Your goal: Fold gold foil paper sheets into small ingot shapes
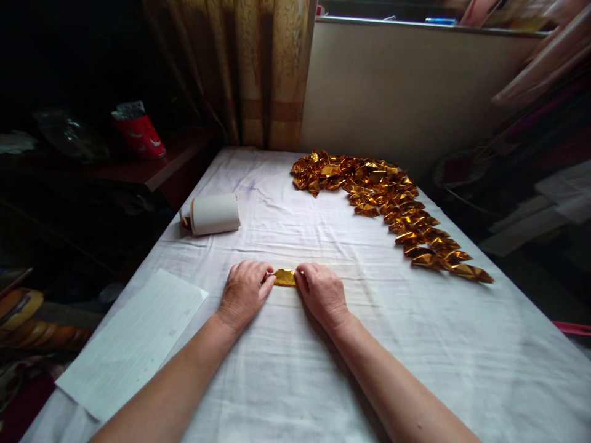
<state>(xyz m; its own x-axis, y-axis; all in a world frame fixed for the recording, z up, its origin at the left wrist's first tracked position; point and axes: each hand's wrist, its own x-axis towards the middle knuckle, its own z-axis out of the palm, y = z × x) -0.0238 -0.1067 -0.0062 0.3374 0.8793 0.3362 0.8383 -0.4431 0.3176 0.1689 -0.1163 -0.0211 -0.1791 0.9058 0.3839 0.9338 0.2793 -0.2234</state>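
Note:
Between my two hands, low over the white-clothed table (277,363), is a small folded piece of gold foil paper (285,278). My left hand (247,286) pinches its left end between thumb and fingers. At the opposite end my right hand (322,289) grips it the same way. The foil piece lies level, its top edge slightly rounded; its ends are hidden by my fingertips. Many folded gold foil pieces (378,191) form a curved row from the back middle to the right side of the table.
A white roll (216,214) lies on its side at the left, with something brownish at its end. Nearer me is a lined paper sheet (133,344). A red cup (140,136) stands on a dark side table (161,169). Behind hang gold curtains (258,67) beside a pale wall (392,92).

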